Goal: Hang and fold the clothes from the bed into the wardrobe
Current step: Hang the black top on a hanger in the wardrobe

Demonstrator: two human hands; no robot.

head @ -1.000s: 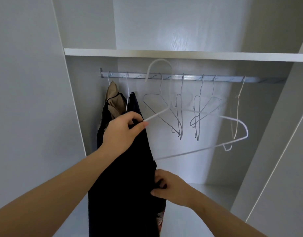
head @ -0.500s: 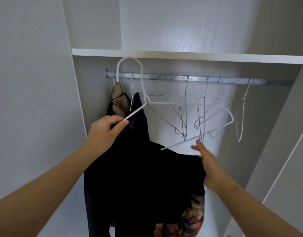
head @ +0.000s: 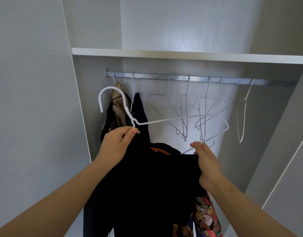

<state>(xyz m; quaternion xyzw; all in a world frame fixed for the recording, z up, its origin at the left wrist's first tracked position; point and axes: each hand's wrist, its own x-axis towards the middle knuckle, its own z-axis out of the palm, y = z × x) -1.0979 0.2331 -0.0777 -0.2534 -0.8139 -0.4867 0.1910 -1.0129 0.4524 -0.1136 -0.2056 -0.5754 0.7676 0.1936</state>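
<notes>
Left hand pinches the hanger neck, right hand pinches its bar, black garment between them.

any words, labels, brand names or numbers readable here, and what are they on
Clothes rail: small dark print repeated along its front, too small and blurred to read.
White hanger, black garment, patterned cloth, shelf: no text visible.
Nothing in this view can be quoted with confidence.
</notes>
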